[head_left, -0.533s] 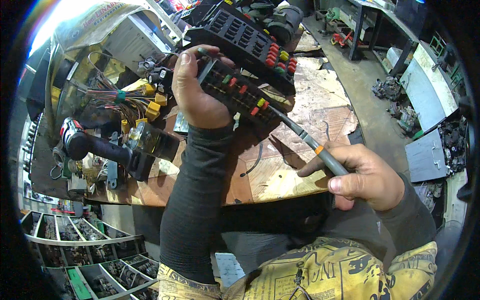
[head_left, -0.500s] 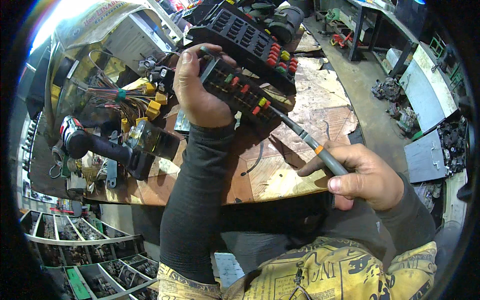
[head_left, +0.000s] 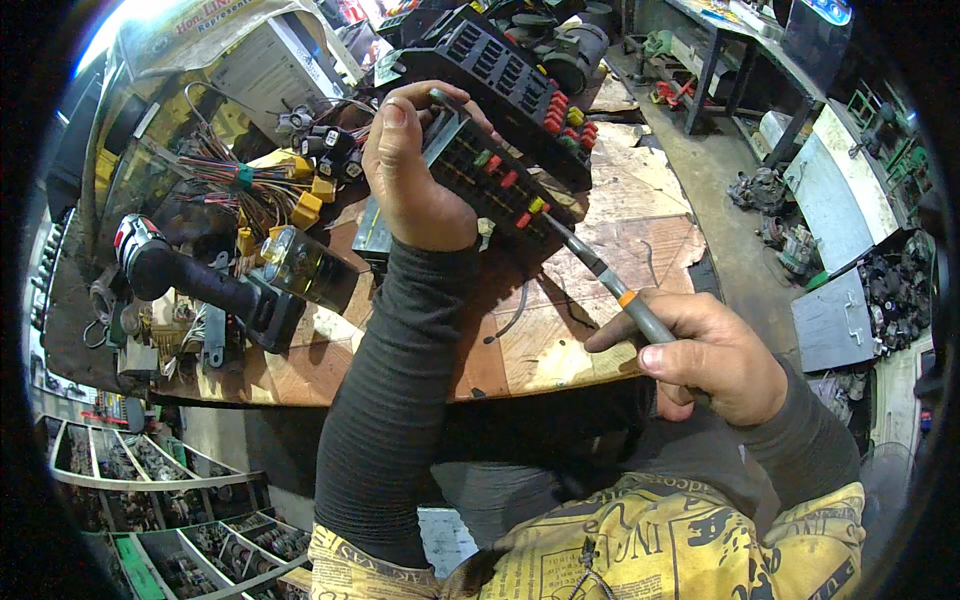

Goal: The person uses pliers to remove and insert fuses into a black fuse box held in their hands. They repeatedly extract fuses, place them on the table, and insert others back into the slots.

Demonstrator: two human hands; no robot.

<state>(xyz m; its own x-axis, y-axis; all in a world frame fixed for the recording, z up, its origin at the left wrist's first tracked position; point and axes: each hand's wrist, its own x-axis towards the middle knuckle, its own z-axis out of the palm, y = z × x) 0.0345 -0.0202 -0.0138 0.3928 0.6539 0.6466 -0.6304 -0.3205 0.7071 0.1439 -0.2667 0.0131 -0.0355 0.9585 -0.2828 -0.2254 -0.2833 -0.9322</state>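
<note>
My left hand (head_left: 422, 180) is wrapped round a black fuse box (head_left: 490, 185), raised above the bench and tilted. Small red, yellow and green blade fuses (head_left: 508, 179) sit in several of its slots, while others look bare. Closed on grey-handled pliers (head_left: 640, 312) with an orange band, my right hand (head_left: 715, 355) is on the right. The slim metal jaws reach up-left to the fuse box's lower right end, by a yellow fuse (head_left: 537, 205). Whether the tip grips a fuse is too small to tell. A larger black fuse box (head_left: 500, 70) lies just behind.
On the left of the wooden workbench (head_left: 545, 355) lie a cordless power tool (head_left: 200, 285), a clear jar (head_left: 300, 262) and a wire harness with yellow connectors (head_left: 312, 205). Parts racks (head_left: 180, 480) stand at lower left. A metal bench (head_left: 740, 50) is at upper right.
The view has shifted slightly. In the picture, my left hand and fuse box sit a little farther right, my right hand and pliers a little farther left. The tip stays at the same end.
</note>
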